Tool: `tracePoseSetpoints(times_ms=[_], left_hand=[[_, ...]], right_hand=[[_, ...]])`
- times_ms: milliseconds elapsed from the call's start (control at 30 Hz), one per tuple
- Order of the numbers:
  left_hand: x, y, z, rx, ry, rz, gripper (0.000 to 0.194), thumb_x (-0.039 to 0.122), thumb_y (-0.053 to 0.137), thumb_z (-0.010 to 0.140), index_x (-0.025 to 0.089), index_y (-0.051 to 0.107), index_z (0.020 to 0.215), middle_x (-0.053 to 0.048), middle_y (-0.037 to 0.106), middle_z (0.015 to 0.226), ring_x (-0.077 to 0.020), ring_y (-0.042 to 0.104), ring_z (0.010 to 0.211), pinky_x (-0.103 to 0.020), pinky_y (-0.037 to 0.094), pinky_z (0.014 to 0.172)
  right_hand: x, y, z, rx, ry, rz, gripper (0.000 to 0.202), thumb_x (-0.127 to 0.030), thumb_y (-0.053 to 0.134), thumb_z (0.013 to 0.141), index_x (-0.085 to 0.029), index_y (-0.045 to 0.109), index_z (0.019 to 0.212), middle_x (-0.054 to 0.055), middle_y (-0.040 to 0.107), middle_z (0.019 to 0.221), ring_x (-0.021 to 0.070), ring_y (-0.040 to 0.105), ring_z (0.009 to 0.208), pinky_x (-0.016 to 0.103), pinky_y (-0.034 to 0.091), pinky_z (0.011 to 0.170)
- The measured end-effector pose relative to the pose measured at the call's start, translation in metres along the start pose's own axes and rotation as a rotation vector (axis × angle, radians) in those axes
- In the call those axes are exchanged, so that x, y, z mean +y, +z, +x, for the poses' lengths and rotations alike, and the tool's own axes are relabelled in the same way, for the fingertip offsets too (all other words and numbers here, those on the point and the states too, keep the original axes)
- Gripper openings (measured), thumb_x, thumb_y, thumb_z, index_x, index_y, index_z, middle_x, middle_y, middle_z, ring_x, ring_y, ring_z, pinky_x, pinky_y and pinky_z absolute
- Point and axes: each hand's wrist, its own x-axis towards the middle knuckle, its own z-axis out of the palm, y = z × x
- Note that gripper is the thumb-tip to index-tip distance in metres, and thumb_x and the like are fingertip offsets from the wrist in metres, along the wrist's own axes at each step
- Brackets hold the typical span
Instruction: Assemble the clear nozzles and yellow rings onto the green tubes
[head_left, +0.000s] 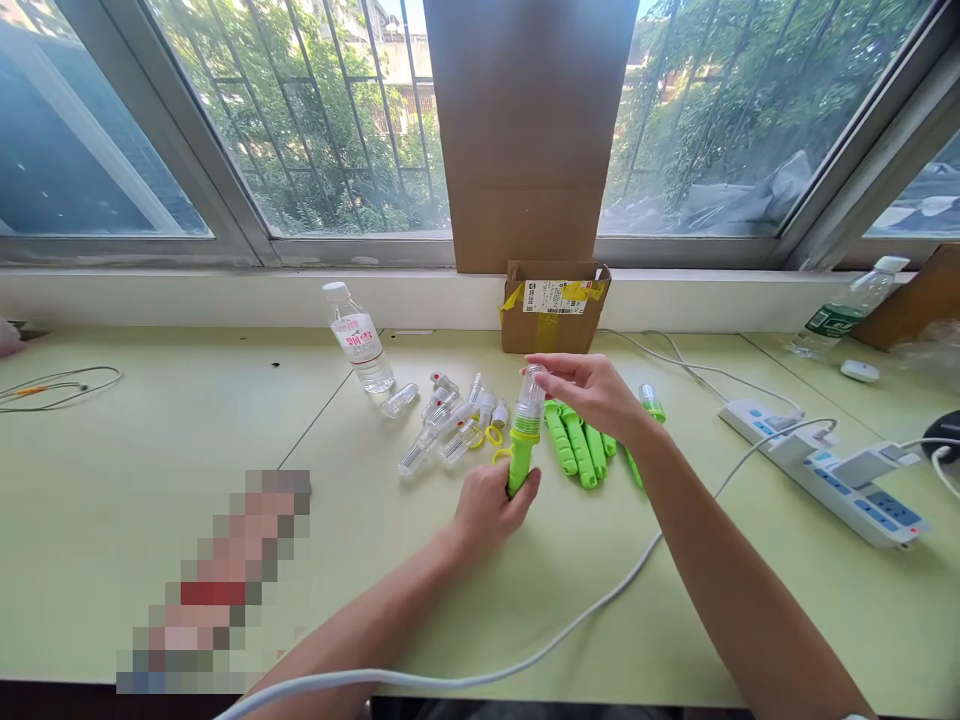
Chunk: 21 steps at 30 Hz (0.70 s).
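Note:
My left hand (495, 502) is wrapped round the lower part of a green handle (520, 462), which stands nearly upright with a yellow ring near its top. A clear ribbed cap (531, 392) sits at the handle's upper end, and the fingers of my right hand (589, 390) close on it from the right. Several loose clear caps (431, 440) lie in a pile to the left, among small white parts and yellow rings (493, 435). Right of the held piece, several green handles (576, 445) lie side by side. Another green piece with a clear cap (651, 400) is partly behind my right forearm.
A water bottle (363, 340) and an open cardboard box (551, 325) stand at the back. Power strips (832, 470) lie at the right, near a second bottle (847, 310). A white cable (585, 612) crosses the front. A blurred-out patch (225, 580) covers the left front.

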Motion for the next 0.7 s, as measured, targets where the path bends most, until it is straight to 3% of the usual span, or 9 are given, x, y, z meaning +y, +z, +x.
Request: tracePoseSetpoints(times_ms=[133, 367, 467, 567, 700], left_hand=[[0.0007, 0.0031, -0.0033, -0.055, 0.003, 0.000, 0.041, 0.041, 0.041, 0.089, 0.020, 0.025, 0.058, 0.006, 0.028, 0.050, -0.0081, 0.020, 0.047, -0.026, 0.016, 0.049], [0.0008, 0.0073, -0.0058, -0.094, 0.051, 0.010, 0.039, 0.039, 0.041, 0.089, 0.020, 0.026, 0.059, 0.006, 0.030, 0.051, -0.0083, 0.023, 0.048, -0.026, 0.017, 0.050], [0.0002, 0.0048, -0.0044, -0.101, 0.040, -0.016, 0.040, 0.041, 0.041, 0.089, 0.019, 0.026, 0.059, 0.006, 0.030, 0.051, -0.0082, 0.023, 0.048, -0.026, 0.018, 0.050], [-0.0010, 0.0019, -0.0019, -0.121, 0.006, -0.086, 0.042, 0.044, 0.040, 0.090, 0.019, 0.025, 0.059, 0.006, 0.029, 0.051, -0.0082, 0.024, 0.049, -0.025, 0.018, 0.050], [-0.0036, 0.0002, 0.0012, -0.127, -0.025, -0.175, 0.043, 0.046, 0.041, 0.088, 0.020, 0.025, 0.058, 0.005, 0.026, 0.051, -0.0082, 0.024, 0.050, -0.025, 0.019, 0.050]], right_hand=[[0.0007, -0.0051, -0.0010, -0.056, 0.031, 0.053, 0.038, -0.044, 0.067, 0.078, -0.020, 0.071, 0.109, 0.007, 0.072, 0.099, 0.0197, 0.065, 0.085, 0.035, 0.056, 0.074], [0.0033, -0.0084, 0.0010, -0.027, -0.008, -0.159, 0.035, -0.045, 0.069, 0.076, -0.019, 0.073, 0.100, -0.001, 0.060, 0.063, 0.0101, 0.049, 0.053, 0.023, 0.039, 0.046], [0.0006, -0.0075, 0.0001, -0.022, -0.013, -0.147, 0.034, -0.046, 0.067, 0.078, -0.020, 0.074, 0.098, 0.005, 0.068, 0.080, 0.0136, 0.057, 0.065, 0.025, 0.046, 0.053], [-0.0014, -0.0082, -0.0016, -0.093, 0.035, 0.036, 0.040, -0.044, 0.063, 0.081, -0.023, 0.068, 0.114, 0.007, 0.071, 0.102, 0.0185, 0.064, 0.087, 0.031, 0.053, 0.069], [0.0033, -0.0093, -0.0004, -0.111, 0.067, 0.113, 0.044, -0.046, 0.067, 0.078, -0.021, 0.068, 0.114, 0.004, 0.071, 0.088, 0.0168, 0.064, 0.079, 0.031, 0.055, 0.069]])
